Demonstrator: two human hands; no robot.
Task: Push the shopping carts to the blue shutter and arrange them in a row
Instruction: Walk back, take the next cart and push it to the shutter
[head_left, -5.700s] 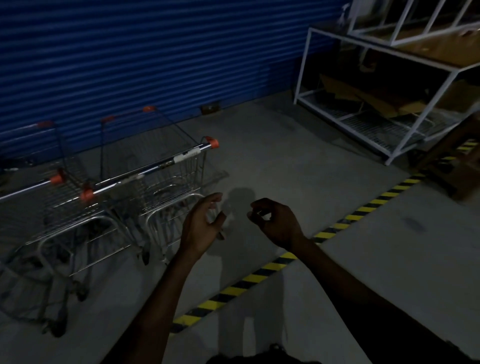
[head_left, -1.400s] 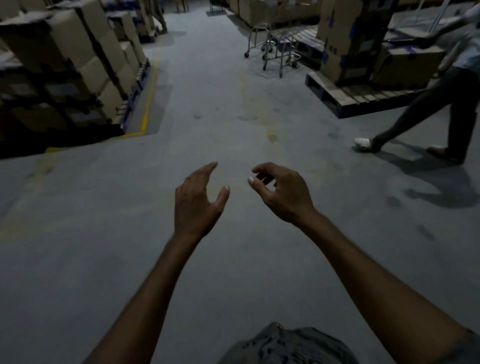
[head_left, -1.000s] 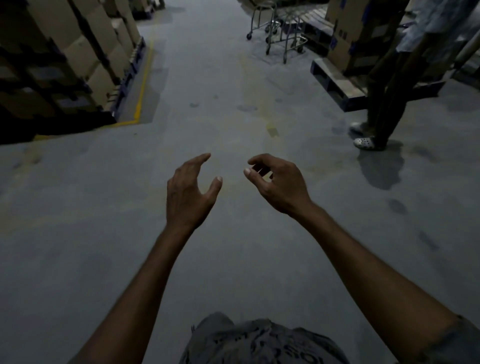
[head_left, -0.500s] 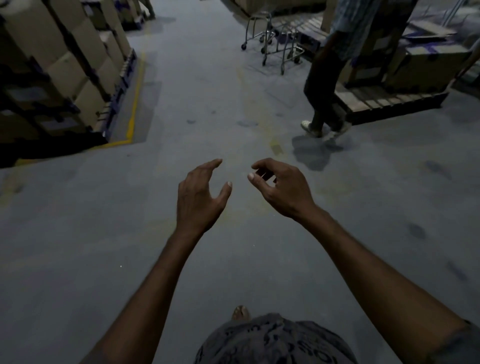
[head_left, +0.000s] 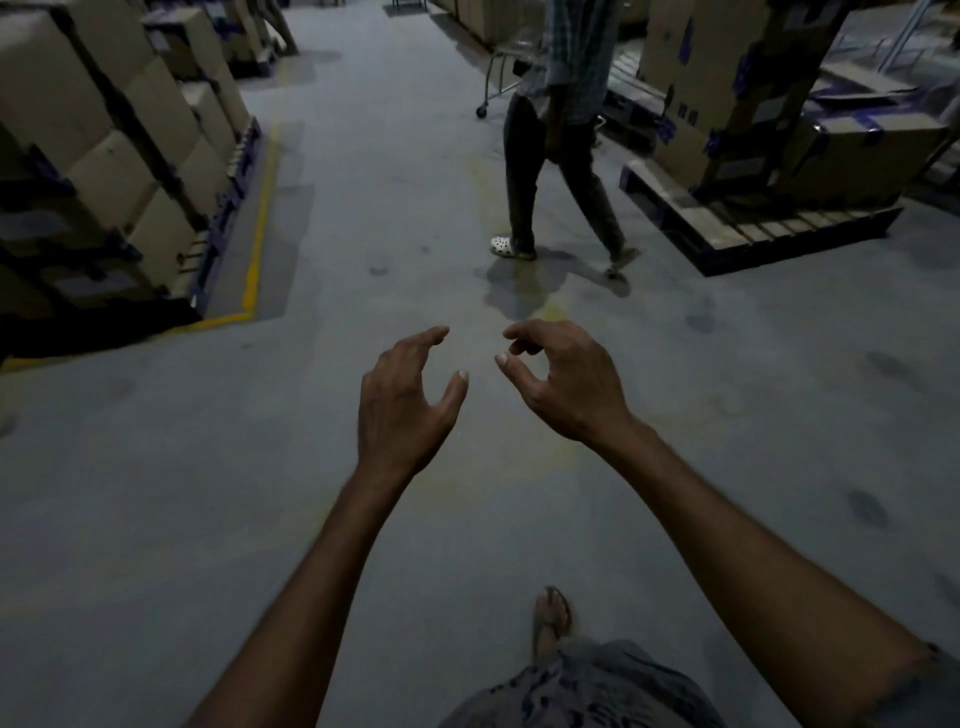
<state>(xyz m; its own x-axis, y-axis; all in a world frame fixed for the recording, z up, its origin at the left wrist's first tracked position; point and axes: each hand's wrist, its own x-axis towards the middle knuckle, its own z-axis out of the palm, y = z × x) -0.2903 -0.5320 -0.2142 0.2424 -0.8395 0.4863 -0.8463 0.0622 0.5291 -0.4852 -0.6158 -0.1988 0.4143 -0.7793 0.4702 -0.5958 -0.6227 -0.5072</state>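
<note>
Shopping cart, metal tube frame, small wheel, half hidden behind passer-by

left hand, right hand, both empty, person ahead

A person strides between stacked cardboard boxes and a pallet.

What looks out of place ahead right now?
A person in a checked shirt and dark trousers is mid-stride between the empty left hand and right hand and the wheeled metal cart beyond, hiding most of it. Dark blotches mark the grey concrete floor; wet or dry, I cannot tell.
</note>
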